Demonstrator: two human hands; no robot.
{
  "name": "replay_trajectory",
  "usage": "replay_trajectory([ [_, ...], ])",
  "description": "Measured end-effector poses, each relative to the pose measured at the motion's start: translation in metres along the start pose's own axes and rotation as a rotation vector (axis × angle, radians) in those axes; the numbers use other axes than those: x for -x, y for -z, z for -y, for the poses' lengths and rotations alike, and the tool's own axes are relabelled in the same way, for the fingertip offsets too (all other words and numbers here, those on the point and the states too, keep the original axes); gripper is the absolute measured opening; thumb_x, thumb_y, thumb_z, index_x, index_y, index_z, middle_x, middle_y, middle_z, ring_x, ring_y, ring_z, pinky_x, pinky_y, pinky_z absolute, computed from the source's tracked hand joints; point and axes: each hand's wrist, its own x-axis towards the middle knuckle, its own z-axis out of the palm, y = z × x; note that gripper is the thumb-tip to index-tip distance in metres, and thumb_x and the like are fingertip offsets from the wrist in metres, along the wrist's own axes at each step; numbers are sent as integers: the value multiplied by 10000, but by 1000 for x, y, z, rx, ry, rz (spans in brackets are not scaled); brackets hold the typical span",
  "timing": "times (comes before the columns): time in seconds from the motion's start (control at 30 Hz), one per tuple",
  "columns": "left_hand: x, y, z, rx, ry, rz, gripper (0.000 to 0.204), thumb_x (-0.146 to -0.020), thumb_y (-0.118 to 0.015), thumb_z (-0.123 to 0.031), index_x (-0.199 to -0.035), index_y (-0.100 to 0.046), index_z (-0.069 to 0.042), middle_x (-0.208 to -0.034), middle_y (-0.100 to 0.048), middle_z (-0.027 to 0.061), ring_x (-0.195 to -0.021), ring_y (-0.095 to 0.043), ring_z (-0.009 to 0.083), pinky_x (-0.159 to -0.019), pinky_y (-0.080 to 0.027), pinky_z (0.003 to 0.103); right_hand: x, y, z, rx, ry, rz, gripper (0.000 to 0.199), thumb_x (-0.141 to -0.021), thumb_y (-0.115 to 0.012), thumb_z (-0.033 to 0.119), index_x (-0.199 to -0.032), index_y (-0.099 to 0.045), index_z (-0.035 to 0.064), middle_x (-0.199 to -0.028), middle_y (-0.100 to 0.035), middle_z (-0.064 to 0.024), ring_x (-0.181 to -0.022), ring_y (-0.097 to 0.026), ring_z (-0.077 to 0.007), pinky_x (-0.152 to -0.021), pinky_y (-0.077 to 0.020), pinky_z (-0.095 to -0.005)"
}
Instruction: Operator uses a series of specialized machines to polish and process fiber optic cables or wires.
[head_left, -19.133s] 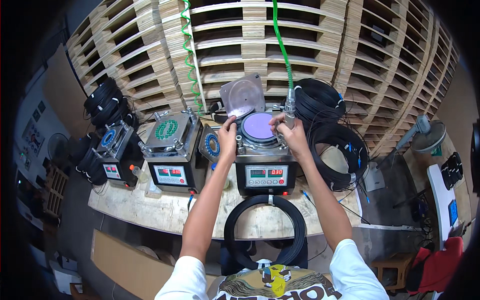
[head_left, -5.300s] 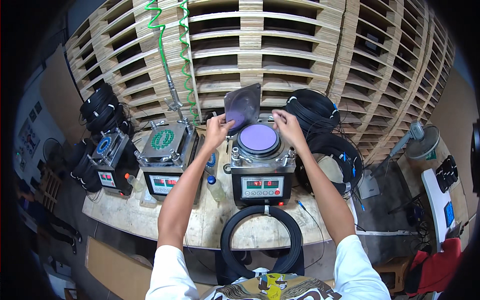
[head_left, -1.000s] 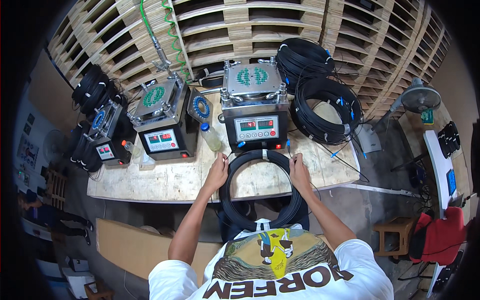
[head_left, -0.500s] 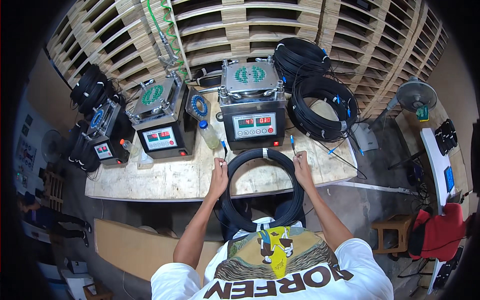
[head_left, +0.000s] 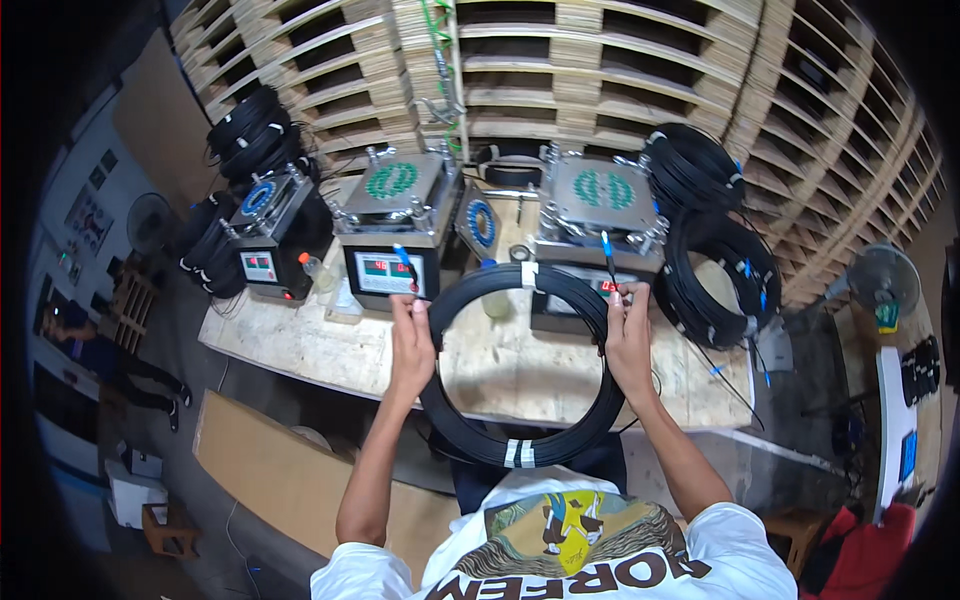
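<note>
A coil of black cable (head_left: 583, 297), bound with white tape at its top and bottom, is raised upright over the near edge of the table. My left hand (head_left: 410, 342) is closed at the coil's left side, pinching a cable end with a blue-capped connector (head_left: 400, 254) that points up. At the right side my right hand (head_left: 629, 342) grips the coil, and another blue-tipped connector (head_left: 607, 248) stands up from its fingers. The palms and the exact finger contact on the coil are partly hidden.
Three polishing machines with metal plates stand along the wooden table (head_left: 330, 355): a left one (head_left: 260, 235), a middle one (head_left: 390, 215) and a right one (head_left: 600, 200). More black coils (head_left: 715, 275) lie at the right. Stacked pallets (head_left: 600, 60) rise behind; a person (head_left: 110, 350) stands far left.
The coil has been lifted off the table edge and lies closer to view, now between both hands. My hands have moved inward onto its sides. The whole view has shifted leftward.
</note>
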Motion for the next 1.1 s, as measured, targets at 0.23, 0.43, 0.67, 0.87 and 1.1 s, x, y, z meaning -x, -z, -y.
replay_trajectory([
  [0.23, -112, 107, 30, -26, -2, -171, 275, -1070, -362, -266, -1112, -429, -3, -996, -586, 184, -934, -573, 285, -879, -430, 383, -95, -114, 83, -112, 98, 118, 165, -1044, -427, 172, -1124, -399, 31, -785, -520, -166, -662, -559, -312, -631, -437, -425],
  [0.43, -197, 137, 69, -122, -84, -201, 258, -1067, -363, -247, -1102, -420, 2, -925, -585, 227, -882, -600, 384, -802, -449, 451, -154, -208, 90, -119, 171, 34, 148, -1040, -432, 148, -1142, -408, 43, -670, -475, -125, -549, -532, -260, -549, -405, -418],
  [0.67, -253, 144, 129, -79, -94, -84, 252, -1062, -371, -246, -1082, -423, 0, -876, -554, 251, -842, -566, 437, -766, -423, 494, -176, -272, 74, -55, 168, -80, 146, -1039, -434, 144, -1120, -433, 23, -802, -521, -145, -702, -530, -276, -656, -426, -388],
  [0.87, -264, 129, 159, -51, -111, 13, 264, -1057, -373, -225, -1106, -439, 26, -989, -546, 297, -918, -539, 480, -819, -416, 501, -167, -280, 68, 49, 4, -112, 152, -1028, -444, 136, -1114, -430, 12, -894, -586, -212, -774, -606, -335, -718, -467, -407],
  [1.1, -256, 128, 176, 2, -73, 43, 228, -1054, -369, -194, -1096, -429, 22, -960, -535, 294, -902, -529, 504, -792, -415, 507, -157, -290, 64, 72, 1, -146, 167, -1032, -451, 137, -1115, -425, -6, -883, -605, -223, -784, -627, -349, -729, -483, -412],
])
